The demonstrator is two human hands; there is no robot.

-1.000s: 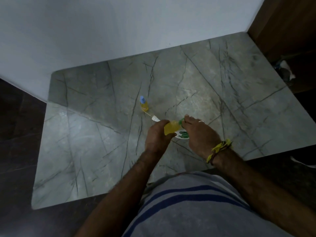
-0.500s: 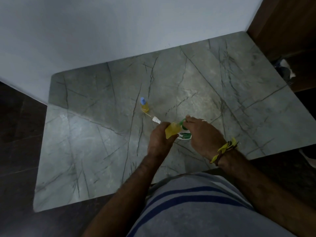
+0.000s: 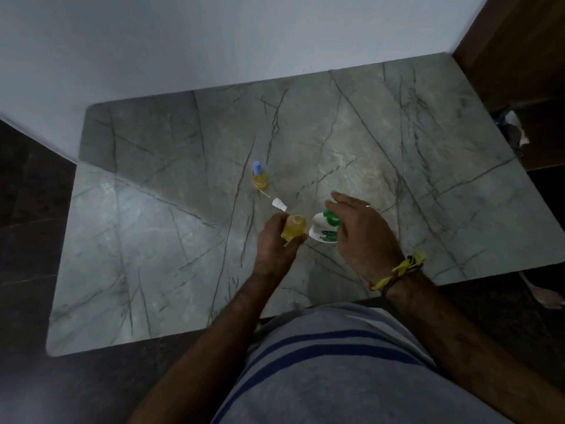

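Note:
My left hand [image 3: 275, 243] grips a small yellow bottle [image 3: 294, 228] with liquid in it, held upright with its mouth uncapped. Just to its right a white bottle with a green cap [image 3: 324, 229] stands on the grey marble table [image 3: 153, 240]. My right hand [image 3: 360, 237] is over and beside the white bottle with its fingers spread and mostly straight; I cannot see them closed round it. A white spray head with a thin tube [image 3: 278, 204] lies on the table just beyond my left hand.
A second small yellow bottle with a blue cap [image 3: 259, 176] stands farther back near the table's middle. A pale wall borders the table's far side, a wooden panel [image 3: 519, 41] the right. Dark floor lies left and in front.
The yellow bottle was tilted against the white bottle's green top; now it is upright and apart from it. My right hand has loosened from the green cap and spread its fingers.

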